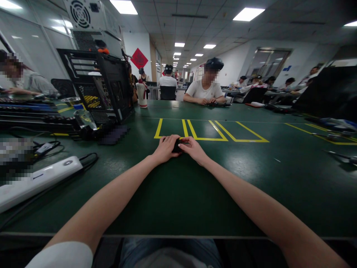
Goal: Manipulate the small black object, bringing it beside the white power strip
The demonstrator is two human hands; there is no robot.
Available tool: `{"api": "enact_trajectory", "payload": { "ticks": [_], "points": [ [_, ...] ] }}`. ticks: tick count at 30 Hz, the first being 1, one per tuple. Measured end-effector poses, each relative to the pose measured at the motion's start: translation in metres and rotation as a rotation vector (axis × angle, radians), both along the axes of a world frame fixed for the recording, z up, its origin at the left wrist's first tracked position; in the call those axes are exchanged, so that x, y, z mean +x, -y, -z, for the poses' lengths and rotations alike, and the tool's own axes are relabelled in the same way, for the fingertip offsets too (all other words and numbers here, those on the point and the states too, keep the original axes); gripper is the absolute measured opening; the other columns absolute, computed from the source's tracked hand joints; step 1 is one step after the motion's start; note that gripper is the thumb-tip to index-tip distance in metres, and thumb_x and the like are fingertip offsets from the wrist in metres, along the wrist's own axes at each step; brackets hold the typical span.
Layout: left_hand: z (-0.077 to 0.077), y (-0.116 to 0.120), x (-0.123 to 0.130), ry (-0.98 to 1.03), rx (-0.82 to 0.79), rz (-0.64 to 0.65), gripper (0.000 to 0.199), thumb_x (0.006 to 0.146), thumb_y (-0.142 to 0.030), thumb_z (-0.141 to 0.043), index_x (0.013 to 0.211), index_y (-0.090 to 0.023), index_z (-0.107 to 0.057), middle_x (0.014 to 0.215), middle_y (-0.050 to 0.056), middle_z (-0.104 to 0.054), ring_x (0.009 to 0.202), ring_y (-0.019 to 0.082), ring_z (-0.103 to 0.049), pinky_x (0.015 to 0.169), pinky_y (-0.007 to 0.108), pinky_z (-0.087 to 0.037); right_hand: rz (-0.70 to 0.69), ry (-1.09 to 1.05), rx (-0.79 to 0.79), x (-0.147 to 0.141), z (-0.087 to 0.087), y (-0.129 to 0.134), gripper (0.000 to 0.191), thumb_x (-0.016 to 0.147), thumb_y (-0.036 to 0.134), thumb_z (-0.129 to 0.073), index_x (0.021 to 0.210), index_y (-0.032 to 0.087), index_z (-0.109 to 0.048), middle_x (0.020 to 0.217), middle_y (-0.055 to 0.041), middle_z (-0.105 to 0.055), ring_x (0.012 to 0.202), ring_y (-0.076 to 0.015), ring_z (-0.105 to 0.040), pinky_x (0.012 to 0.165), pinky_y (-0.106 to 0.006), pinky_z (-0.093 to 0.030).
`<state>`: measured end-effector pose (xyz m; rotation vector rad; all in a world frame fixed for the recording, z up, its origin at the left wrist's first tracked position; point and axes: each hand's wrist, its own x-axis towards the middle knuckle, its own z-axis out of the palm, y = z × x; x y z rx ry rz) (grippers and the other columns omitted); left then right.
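Both arms reach forward over the green tabletop (173,197), and the hands meet near its middle. A small black object (176,146) sits between them, mostly covered, so its kind does not show. My left hand (166,148) curls over it from the left with the fingers closed round it. From the right, my right hand (193,149) pinches its near side between thumb and bent fingers. Just beyond the fingers run yellow tape outlines (206,139) on the table.
On the left stand a black open computer case (108,85), a white power strip (55,178) with black cables, and a clear bottle (85,117). A white cup (142,95) is farther back. Opposite sits a person (205,87). Dark tools (344,158) lie at the right edge.
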<state>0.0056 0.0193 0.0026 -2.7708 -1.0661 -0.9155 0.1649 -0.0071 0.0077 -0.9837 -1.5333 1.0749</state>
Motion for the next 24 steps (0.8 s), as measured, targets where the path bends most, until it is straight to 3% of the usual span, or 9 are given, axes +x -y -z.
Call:
{"api": "enact_trajectory", "payload": {
  "ticks": [9,16,21,24],
  "points": [
    [0.0001,0.0004,-0.0001,0.005,-0.007,-0.009,0.053,0.068,-0.028,-0.06,0.113,-0.023,-0.032,0.113,0.007,-0.048,0.107,0.025,-0.045,0.092,0.042,-0.026,-0.084,-0.018,0.07,-0.0007,0.0003,0.0015,0.03,0.066,0.025,-0.063,0.092,0.021,-0.051,0.097,-0.0005,-0.054,0.095,-0.0143,-0.053,0.089,-0.035,-0.042],
    [-0.0002,-0.0003,0.0003,0.006,0.01,0.004,0.054,0.068,-0.031,-0.06,0.113,-0.021,-0.032,0.112,0.007,-0.048,0.107,0.024,-0.045,0.091,0.041,-0.027,-0.037,-0.03,0.027,-0.0022,-0.0015,0.0035,0.022,0.068,0.03,-0.06,0.086,0.02,-0.051,0.089,-0.0007,-0.054,0.086,-0.0141,-0.055,0.08,-0.035,-0.046],
    [0.0004,-0.0006,0.0006,0.002,-0.002,-0.005,0.055,0.067,-0.03,-0.061,0.113,-0.022,-0.032,0.113,0.007,-0.048,0.107,0.025,-0.044,0.092,0.042,-0.026,-0.014,0.001,0.001,0.0,0.0011,-0.0001,0.033,0.069,0.03,-0.06,0.098,0.02,-0.049,0.098,-0.0044,-0.055,0.089,-0.0154,-0.055,0.08,-0.037,-0.046],
    [0.0007,-0.0006,-0.0004,-0.004,0.0,-0.01,0.056,0.067,-0.03,-0.061,0.114,-0.022,-0.031,0.114,0.007,-0.048,0.107,0.025,-0.045,0.092,0.042,-0.026,-0.074,0.002,0.008,0.0026,0.0031,-0.0009,0.032,0.07,0.029,-0.059,0.098,0.019,-0.05,0.1,-0.005,-0.055,0.092,-0.0164,-0.055,0.083,-0.038,-0.045]
  ]
}}
